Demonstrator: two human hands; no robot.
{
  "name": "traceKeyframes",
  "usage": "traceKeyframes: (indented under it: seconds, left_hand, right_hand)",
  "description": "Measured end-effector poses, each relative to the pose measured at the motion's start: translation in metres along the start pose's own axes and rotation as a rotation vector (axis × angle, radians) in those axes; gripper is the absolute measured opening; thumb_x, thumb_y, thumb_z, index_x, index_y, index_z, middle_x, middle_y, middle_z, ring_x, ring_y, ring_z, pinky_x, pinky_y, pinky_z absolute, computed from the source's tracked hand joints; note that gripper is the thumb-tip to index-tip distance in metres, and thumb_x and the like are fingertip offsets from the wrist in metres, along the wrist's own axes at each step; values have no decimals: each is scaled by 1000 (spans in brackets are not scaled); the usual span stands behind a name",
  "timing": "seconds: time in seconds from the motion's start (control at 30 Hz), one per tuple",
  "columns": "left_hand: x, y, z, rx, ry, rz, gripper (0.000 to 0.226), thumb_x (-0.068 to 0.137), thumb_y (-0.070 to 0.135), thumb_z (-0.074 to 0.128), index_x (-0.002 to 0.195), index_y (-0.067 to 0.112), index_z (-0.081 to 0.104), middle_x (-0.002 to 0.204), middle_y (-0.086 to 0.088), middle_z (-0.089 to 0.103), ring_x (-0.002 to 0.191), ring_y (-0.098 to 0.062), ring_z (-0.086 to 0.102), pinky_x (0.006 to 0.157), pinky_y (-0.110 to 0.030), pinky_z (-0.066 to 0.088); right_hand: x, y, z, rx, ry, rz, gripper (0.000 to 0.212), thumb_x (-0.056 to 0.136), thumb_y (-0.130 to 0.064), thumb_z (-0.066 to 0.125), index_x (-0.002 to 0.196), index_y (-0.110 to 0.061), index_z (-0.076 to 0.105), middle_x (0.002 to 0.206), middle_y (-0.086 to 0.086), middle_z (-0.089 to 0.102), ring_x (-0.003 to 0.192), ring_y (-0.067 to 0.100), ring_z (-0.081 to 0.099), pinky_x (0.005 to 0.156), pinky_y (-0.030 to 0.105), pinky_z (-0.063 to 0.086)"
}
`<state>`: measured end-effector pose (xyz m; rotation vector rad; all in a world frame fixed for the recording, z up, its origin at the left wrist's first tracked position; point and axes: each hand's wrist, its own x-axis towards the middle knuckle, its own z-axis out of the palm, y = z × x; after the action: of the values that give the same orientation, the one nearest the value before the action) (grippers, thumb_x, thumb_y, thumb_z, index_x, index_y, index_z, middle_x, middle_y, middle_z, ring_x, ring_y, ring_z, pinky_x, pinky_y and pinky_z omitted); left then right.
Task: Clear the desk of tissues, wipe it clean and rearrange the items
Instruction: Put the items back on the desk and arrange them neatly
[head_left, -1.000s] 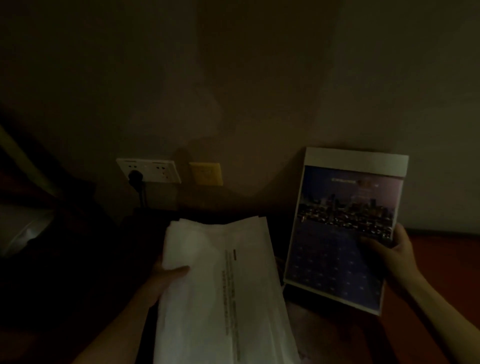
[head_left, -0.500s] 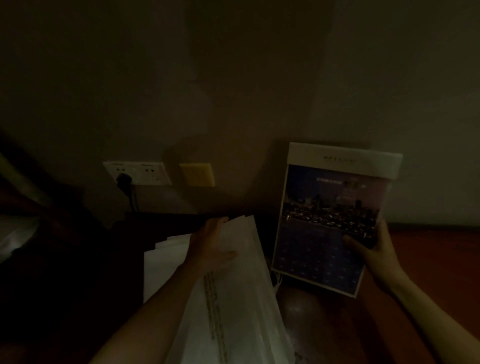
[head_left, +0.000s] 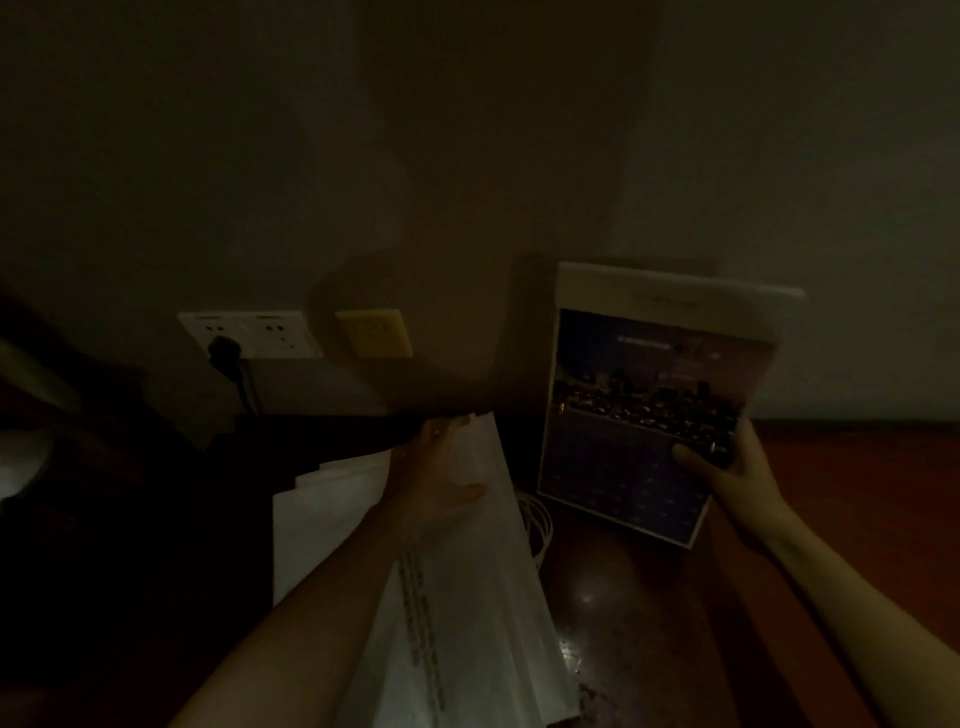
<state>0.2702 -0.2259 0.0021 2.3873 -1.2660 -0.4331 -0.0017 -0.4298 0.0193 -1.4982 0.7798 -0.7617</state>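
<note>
White papers (head_left: 457, 597) are lying at the left side of the desk (head_left: 623, 597), left hand (head_left: 441, 478) resting flat on them. Right hand (head_left: 727, 467) is gripping a calendar (head_left: 639, 415) near the back edge; rearranging seems to be proceeding, no tissues showing.

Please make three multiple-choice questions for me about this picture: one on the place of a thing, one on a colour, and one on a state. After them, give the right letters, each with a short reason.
1. Where is the yellow wall plate relative to the white socket panel?
A. to its right
B. to its left
C. below it

2. What colour is the plug in the socket panel?
A. white
B. yellow
C. black

3. In what state is the calendar?
A. lying flat, untouched
B. held upright by the right hand
C. hanging on the wall

Answers:
1 A: the plate sits just right of the panel on the wall.
2 C: the plug shows dark against the white panel.
3 B: the thumb lies on its front near the right edge, and it stands upright.
</note>
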Motion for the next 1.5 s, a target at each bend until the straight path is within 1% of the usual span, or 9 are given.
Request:
traceKeyframes:
  seconds: [0.17,0.27,0.33,0.63,0.8,1.0,1.23,1.4,1.5]
  left_hand:
    - [-4,-5,6,27,-30,-6,91,75,50,76,148,30,25,151,1,27,133,-19,37,108,-36,35]
    - [-9,-4,8,61,-66,-25,93,74,54,75,148,33,23,151,1,26,133,-20,37,108,-40,35]
    - [-16,-4,9,63,-105,-42,96,73,57,75,149,34,20,152,2,24,134,-20,36,109,-42,34]
    - [-75,-14,-15,36,-100,-162,94,70,59,76,145,39,23,145,3,32,122,-17,47,104,-37,37]
    - [-131,-12,-30,61,-83,-248,95,71,63,73,147,37,20,149,0,29,127,-21,42,105,-37,35]
    - [-202,-15,-52,91,72,-392,85,77,58,69,147,33,25,149,-2,32,129,-21,42,104,-38,36]
    - [-245,-47,-56,51,98,-479,85,80,56,67,149,31,25,150,-4,31,132,-25,39,108,-43,32]
    - [-235,-83,-49,47,84,-450,80,80,54,67,146,33,28,148,-2,33,131,-23,39,109,-43,30]
    - [-222,-117,-47,46,57,-406,78,80,56,66,145,34,29,147,-1,33,130,-23,39,109,-42,30]
  right_hand:
    - [-24,5,-21,-7,-1,45,74,68,-31,79,129,-36,40,117,-21,61,109,1,59,84,20,54]
    - [-25,4,-22,-69,-15,61,73,80,0,67,138,-27,31,120,-20,53,102,-11,58,94,34,50]
    - [-26,2,-22,-103,-7,81,76,82,5,63,142,-25,27,121,-19,50,100,-11,57,90,29,52]
    - [-90,5,-18,-247,189,324,93,77,-6,76,148,-11,17,146,16,33,131,32,37,103,48,41]
    - [-142,2,9,-208,91,397,85,75,-4,76,144,-5,26,125,8,45,114,28,49,93,42,47]
    - [-166,-4,39,-275,-141,361,68,71,-7,81,128,-5,45,118,16,62,100,26,64,81,36,56]
    - [-186,-2,93,-525,-286,454,93,74,-24,81,146,-5,26,148,18,34,130,34,42,102,40,41]
    - [-186,19,137,-608,-290,504,113,48,-55,88,137,-10,36,134,10,47,117,30,52,92,48,51]
    - [-187,20,173,-743,-231,540,118,53,-55,86,143,-9,25,142,14,36,129,35,40,102,45,42]
